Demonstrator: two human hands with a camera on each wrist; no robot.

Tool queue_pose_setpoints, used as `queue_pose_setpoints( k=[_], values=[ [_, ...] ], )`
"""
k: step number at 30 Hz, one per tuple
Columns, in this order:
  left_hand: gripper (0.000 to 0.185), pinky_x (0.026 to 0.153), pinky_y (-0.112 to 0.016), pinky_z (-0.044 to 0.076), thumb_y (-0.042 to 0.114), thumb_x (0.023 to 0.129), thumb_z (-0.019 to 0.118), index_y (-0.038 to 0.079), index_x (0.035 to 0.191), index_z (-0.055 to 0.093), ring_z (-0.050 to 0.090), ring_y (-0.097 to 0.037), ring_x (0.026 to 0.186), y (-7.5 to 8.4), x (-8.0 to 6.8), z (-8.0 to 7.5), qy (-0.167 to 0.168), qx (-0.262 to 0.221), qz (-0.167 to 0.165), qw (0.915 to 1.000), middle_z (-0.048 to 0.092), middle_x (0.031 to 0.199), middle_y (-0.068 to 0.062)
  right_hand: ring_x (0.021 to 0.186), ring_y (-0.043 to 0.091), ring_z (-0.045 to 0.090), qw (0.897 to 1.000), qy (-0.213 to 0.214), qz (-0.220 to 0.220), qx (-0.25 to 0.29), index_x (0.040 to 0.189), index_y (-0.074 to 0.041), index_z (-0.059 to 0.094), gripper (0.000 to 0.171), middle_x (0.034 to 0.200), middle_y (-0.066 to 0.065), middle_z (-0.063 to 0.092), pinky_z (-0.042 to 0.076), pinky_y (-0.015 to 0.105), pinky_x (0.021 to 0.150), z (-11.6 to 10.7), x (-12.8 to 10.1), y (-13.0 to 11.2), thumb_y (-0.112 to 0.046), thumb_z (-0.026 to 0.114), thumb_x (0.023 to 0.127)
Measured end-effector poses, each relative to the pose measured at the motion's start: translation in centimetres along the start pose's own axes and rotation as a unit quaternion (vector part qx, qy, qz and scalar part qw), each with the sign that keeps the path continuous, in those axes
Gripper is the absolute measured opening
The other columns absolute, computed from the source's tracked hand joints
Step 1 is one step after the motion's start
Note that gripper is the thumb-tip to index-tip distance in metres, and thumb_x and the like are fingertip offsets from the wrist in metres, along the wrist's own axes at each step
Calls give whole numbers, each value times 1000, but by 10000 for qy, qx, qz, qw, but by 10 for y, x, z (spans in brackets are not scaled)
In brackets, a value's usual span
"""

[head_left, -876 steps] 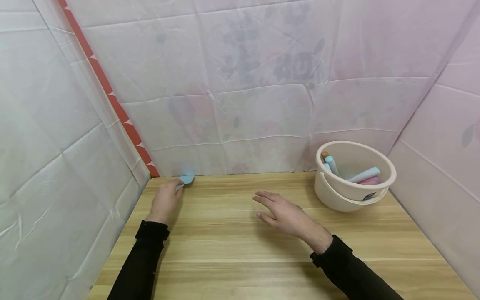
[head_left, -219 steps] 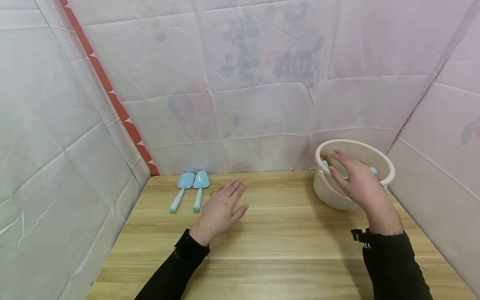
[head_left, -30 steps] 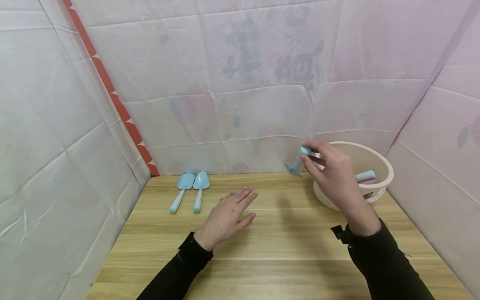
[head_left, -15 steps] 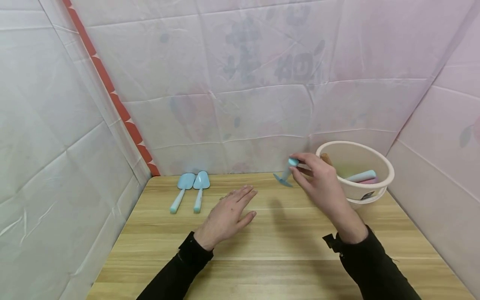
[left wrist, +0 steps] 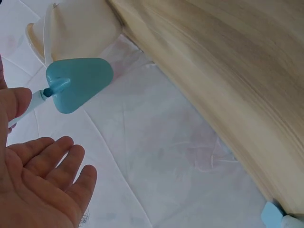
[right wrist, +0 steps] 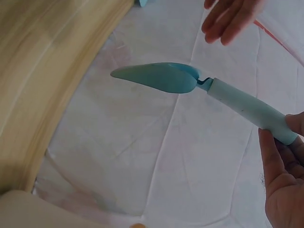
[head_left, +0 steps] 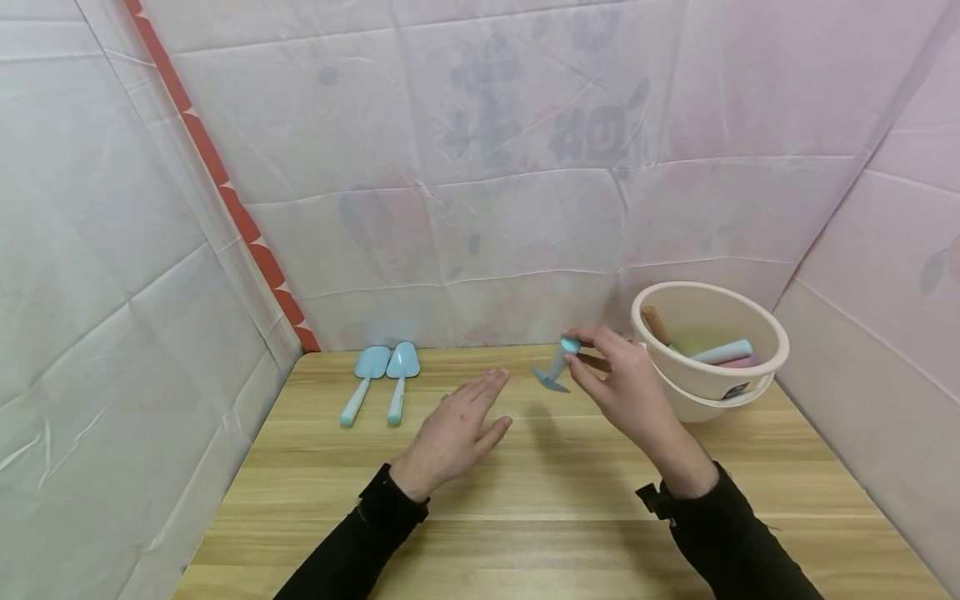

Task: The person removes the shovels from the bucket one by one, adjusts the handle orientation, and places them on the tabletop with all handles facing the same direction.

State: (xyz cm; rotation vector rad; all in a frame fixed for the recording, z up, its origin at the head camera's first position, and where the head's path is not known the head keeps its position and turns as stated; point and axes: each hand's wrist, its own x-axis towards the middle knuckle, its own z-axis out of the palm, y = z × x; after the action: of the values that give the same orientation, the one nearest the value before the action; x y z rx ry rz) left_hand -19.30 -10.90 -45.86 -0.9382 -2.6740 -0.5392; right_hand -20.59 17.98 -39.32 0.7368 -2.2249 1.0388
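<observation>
From the head camera, the right hand [head_left: 628,392] pinches the pale end of a small blue trowel [head_left: 556,369] by the handle, blade hanging down and to the left, above the wooden table [head_left: 525,500] midway between the cream bucket [head_left: 708,350] and the left hand [head_left: 453,433]. The left hand is flat and relaxed, fingers straight, holding nothing, just above or on the table; which, I cannot tell. Two blue scoops [head_left: 378,383] lie side by side at the far left by the wall, and more handles [head_left: 723,352] lean inside the bucket. The left wrist camera shows the open palm [left wrist: 38,185] with the trowel's blade [left wrist: 78,84] just beyond the fingertips and apart from them, the bucket behind it. The right wrist camera shows the trowel [right wrist: 204,88] side on, its handle pinched at the very end by the fingers [right wrist: 285,161], the left hand's fingers [right wrist: 228,19] beyond. The trowel looks like light, stiff, smooth plastic; it is best held round the thick handle rather than the thin neck. Compared with one second ago, the right hand has carried the trowel down and left, away from the bucket's rim, while the left hand has barely moved.
</observation>
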Motion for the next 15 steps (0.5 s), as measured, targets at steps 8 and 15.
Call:
queue_pose_setpoints(
  k=[8, 15],
  values=[
    [69, 138, -57, 52, 35, 121, 71, 11, 180, 46, 58, -32, 168, 1, 1, 3, 162, -549, -221, 9981, 56, 182, -12, 116, 38, 87, 9997, -91, -30, 235, 129, -2, 80, 33, 124, 14, 85, 77, 46, 89, 11, -8, 3, 12, 86, 100],
    [61, 134, -52, 57, 30, 120, 72, 11, 175, 54, 63, -32, 163, 3, 2, 6, 408, -1153, -265, 9921, 65, 174, -12, 119, 38, 85, 9978, -330, -6, 577, 131, -4, 79, 34, 126, 12, 84, 77, 43, 91, 20, -15, 4, 12, 85, 101]
  ],
)
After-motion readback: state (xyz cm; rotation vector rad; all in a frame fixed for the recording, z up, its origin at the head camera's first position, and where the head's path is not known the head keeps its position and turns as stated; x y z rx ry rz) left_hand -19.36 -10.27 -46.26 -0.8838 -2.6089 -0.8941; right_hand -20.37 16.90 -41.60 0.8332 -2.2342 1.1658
